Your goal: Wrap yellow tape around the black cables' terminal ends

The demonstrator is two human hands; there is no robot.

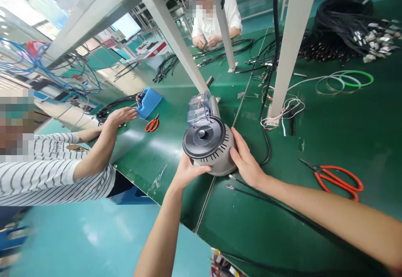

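Note:
Between my two hands is a round grey tape dispenser [220, 166] with a black disc top, a central knob and a clear plastic hood at its far side. My left hand [187, 171] grips its near left side, thumb along the front and other fingers partly hidden beneath the rim. Against the right side lies my right hand [245, 159], fingers curved along the casing. Two black cables [260, 195] with metal connector ends run under my right forearm, close to the dispenser's base.
Red-handled snips [337, 178] lie at right, near a white shelf post [290, 42] wrapped in white cord. Black cable bundles [339, 29] fill the back right. At left, a co-worker's hand [121, 117] touches a blue bin [150, 103] beside red scissors [152, 124]. Another person sits opposite.

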